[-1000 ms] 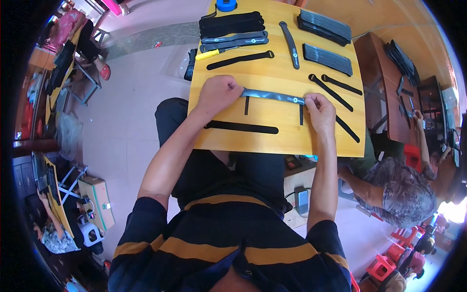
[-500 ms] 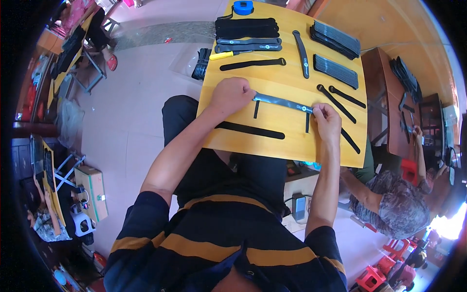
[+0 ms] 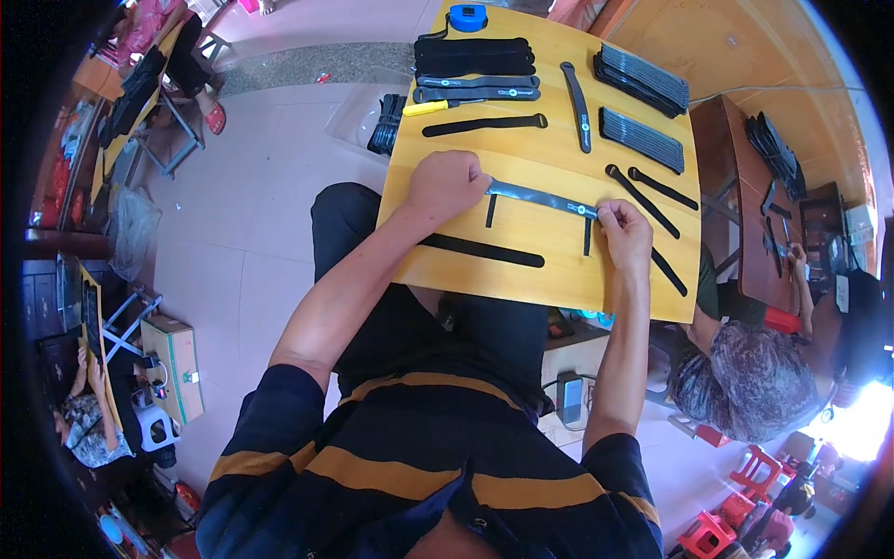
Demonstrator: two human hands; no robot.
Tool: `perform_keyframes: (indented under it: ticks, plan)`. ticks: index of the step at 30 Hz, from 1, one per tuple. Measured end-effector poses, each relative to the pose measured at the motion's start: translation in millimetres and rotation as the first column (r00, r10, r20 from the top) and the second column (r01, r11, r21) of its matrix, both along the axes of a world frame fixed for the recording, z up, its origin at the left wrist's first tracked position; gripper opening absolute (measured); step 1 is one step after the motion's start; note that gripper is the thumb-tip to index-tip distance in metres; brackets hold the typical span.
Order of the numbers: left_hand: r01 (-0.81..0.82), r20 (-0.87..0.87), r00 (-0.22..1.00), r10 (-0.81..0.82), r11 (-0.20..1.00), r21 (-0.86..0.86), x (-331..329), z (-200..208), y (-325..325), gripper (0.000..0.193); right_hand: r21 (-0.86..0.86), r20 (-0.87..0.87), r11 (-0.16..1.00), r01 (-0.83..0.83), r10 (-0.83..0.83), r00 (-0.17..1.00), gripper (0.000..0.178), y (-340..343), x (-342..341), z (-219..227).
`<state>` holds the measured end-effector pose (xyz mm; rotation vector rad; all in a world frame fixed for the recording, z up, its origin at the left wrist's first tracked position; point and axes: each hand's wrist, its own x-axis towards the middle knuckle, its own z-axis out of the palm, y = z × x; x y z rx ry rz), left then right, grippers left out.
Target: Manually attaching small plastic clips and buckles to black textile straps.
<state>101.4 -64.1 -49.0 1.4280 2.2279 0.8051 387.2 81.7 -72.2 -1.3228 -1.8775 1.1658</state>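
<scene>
Between my two hands a dark grey strap (image 3: 540, 197) with a small printed mark is stretched over the yellow table (image 3: 428, 284). My left hand (image 3: 449, 181) is closed on its left end, and my right hand (image 3: 623, 229) pinches the right end. Below the strap, two short black marks (image 3: 491, 211) run down the tabletop. Nearer to me lies a loose black strap (image 3: 484, 250), its left part hidden by my left forearm. Farther off, another black strap (image 3: 484, 125) with a looped end lies crosswise. To the right are several more loose black straps (image 3: 643, 200).
Bundles of ribbed dark straps (image 3: 641, 79) and a stack of black straps (image 3: 473, 58) occupy the far side, beside a blue tape measure (image 3: 467, 17) and a yellow-handled tool (image 3: 426, 108). A co-worker (image 3: 745, 382) sits at the right, near a brown table (image 3: 745, 205).
My hands and the stretched strap have hardly moved. The co-worker at the right has shifted posture, and the person at the far left has moved their arms.
</scene>
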Motion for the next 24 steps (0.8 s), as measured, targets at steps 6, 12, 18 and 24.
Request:
perform_keyframes:
  ticks: [6, 12, 18, 24]
  plan:
    - [0.001, -0.019, 1.0, -0.001, 1.0, 0.004, 1.1, 0.7, 0.2, 0.023, -0.009, -0.003, 1.0, 0.009, -0.009, 1.0, 0.012, -0.8, -0.6, -0.3]
    - [-0.022, -0.034, 0.999, 0.021, 1.0, -0.021, 4.6, 2.0, -0.1, 0.023, 0.034, -0.001, 0.999, 0.017, -0.017, 1.0, 0.013, 1.2, 3.2, -7.5]
    - [-0.002, -0.039, 0.999, 0.004, 0.999, 0.055, 1.3, -7.1, -2.0, 0.023, 0.013, -0.039, 1.0, 0.016, -0.016, 0.999, 0.016, -1.3, -0.1, -5.8]
    - [-0.005, -0.061, 0.998, 0.007, 0.999, 0.035, 4.1, -3.1, -2.0, 0.023, 0.016, -0.031, 1.0, 0.021, -0.021, 0.999, 0.016, -4.1, -1.1, -2.7]
